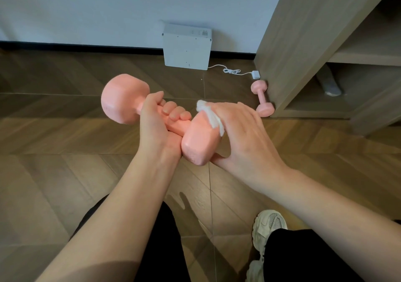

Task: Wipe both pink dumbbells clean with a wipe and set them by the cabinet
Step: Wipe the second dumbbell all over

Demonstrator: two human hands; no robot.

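The left hand (156, 125) is closed tight around the narrow handle of a pink, smooth-coated dumbbell with blocky faceted heads (196, 145), fingers curled over the top of the bar and the palm beneath. It holds the dumbbell in the air above the brown herringbone wood floor (65, 129), tilted so that one head points away to the left and the other sits nearer, to the right. The right hand (245, 134) lies over that nearer head with its fingers nearly straight and slightly spread, pressing a crumpled white wipe (211, 113) flat against the head's upper face; the thumb reaches under the head.

The second pink dumbbell (262, 98) lies on the floor, touching the side panel of the light wooden open-shelved cabinet (293, 53). Just beyond it a small white plug adapter (255, 74) with a looped white cable (232, 71) leads to a flat white box (187, 47) leaning on the pale wall (86, 10). A cream mesh sneaker (268, 227) shows below.
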